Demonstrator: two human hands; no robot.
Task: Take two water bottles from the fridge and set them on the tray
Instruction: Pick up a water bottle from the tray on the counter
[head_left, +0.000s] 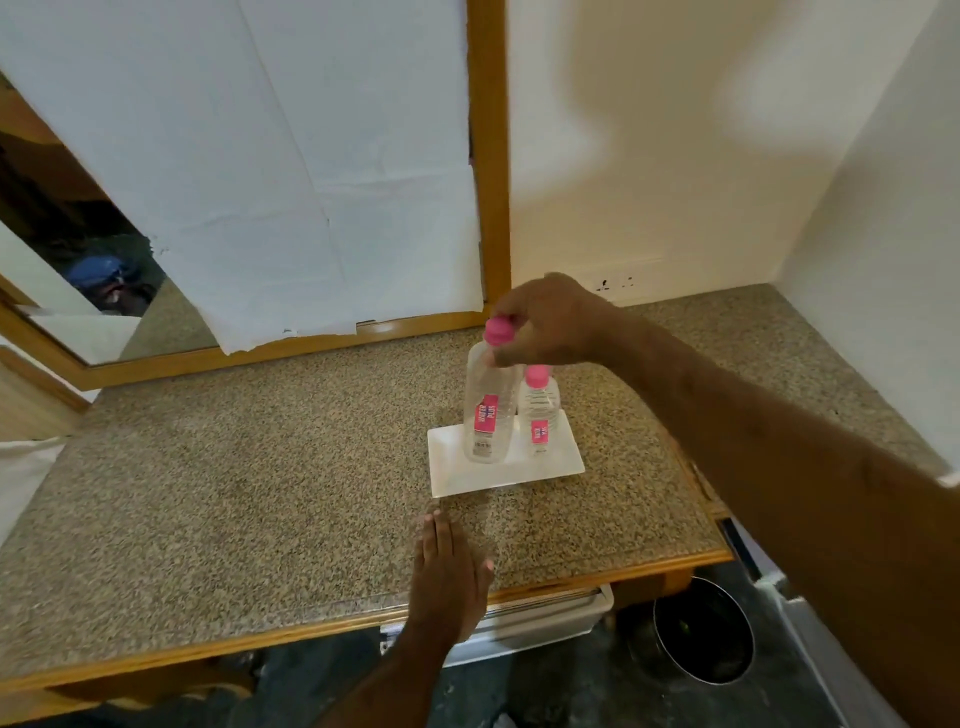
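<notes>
so the white rectangular tray sat on the speckled granite countertop, a bit toward 1 o'clock from the middle. two clear plastic water bottles with pink caps and pink labels were on it. the taller bottle stood at the tray's 10 o'clock side, leaning slightly, its label reading "water plus" sideways with a barcode patch under it. the shorter ribbed bottle stood upright just beside it at 3 o'clock, looked like they were touching or nearly. the right hand was pinched around the taller bottle's neck just under the cap, fingers closed on it. the left hand lay flat and spread at 6 o'clock from the tray, holding nothing, near the counter's wooden edge. a round dark bin sat on the floor at 4 o'clock.
</notes>
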